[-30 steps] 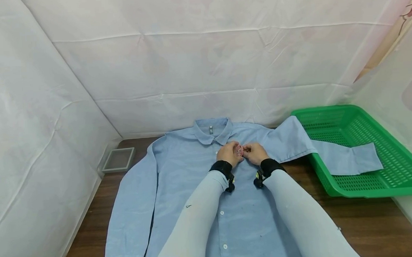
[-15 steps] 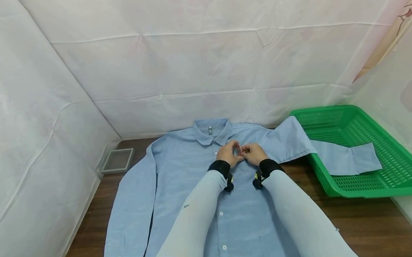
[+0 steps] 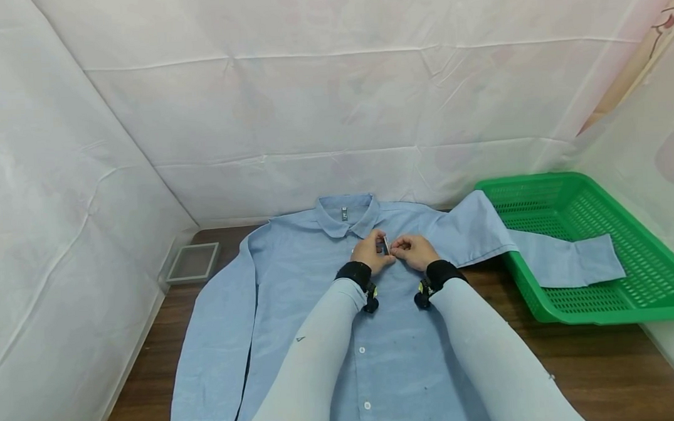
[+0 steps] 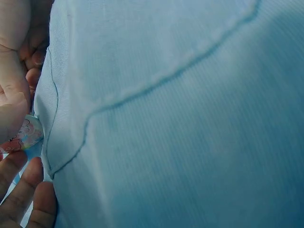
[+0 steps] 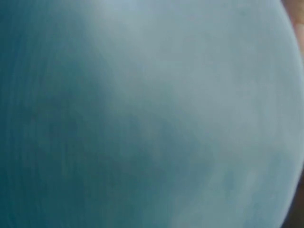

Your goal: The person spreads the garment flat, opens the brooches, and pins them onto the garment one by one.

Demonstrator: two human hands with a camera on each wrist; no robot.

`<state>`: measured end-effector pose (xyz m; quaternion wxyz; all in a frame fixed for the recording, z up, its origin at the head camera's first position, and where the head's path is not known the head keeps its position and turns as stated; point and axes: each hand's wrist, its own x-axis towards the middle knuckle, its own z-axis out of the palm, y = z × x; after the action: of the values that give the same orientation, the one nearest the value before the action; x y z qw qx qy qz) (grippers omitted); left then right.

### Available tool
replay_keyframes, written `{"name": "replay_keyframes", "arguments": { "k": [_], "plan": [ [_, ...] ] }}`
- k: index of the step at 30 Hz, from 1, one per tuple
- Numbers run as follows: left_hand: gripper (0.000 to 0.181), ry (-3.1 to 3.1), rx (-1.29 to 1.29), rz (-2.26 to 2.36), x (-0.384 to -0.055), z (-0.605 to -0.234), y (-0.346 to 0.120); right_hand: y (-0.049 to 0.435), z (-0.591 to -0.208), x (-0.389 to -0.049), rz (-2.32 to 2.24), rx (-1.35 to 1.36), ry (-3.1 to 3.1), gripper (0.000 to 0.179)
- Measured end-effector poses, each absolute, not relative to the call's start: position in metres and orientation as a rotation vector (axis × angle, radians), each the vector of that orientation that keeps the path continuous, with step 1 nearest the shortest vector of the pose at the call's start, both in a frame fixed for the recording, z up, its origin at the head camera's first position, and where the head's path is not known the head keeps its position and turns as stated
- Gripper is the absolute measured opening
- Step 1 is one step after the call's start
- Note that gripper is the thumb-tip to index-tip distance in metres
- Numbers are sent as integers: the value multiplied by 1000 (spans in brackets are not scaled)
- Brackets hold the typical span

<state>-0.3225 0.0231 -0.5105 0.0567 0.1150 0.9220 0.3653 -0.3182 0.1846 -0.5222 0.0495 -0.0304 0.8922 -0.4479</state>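
Observation:
A light blue button-up shirt (image 3: 305,268) lies spread out, collar away from me. Over its chest, right of the button row, my left hand (image 3: 368,253) pinches a small round badge (image 3: 386,245), turned nearly edge-on in the head view. The left wrist view shows the badge's printed pink picture (image 4: 26,135) between fingers, beside the shirt's cloth (image 4: 47,109). My right hand (image 3: 415,252) has its fingers curled, thumb and fingertips close together right at the badge's right edge. I cannot tell what lies between those tips. Blurred blue cloth (image 5: 156,118) fills the right wrist view.
One shirt sleeve (image 3: 571,260) drapes into a green basket (image 3: 524,290) at the right. A small grey-framed square tray (image 3: 194,281) sits at the left back on the brown wooden table (image 3: 146,363). White sheeting (image 3: 310,111) hangs at the back and sides.
The badge has turned in my left hand from showing its pink face to standing nearly edge-on. My left hand has shifted slightly left; the right fingers have stayed close to the badge.

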Motion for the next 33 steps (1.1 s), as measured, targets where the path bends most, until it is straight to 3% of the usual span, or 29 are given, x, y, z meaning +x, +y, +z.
{"name": "replay_keyframes", "arguments": {
  "k": [33],
  "plan": [
    [50, 2910, 418, 1007, -317, -506, 26, 184, -521, -317, -1425, -45, 2674, 23]
  ]
}}
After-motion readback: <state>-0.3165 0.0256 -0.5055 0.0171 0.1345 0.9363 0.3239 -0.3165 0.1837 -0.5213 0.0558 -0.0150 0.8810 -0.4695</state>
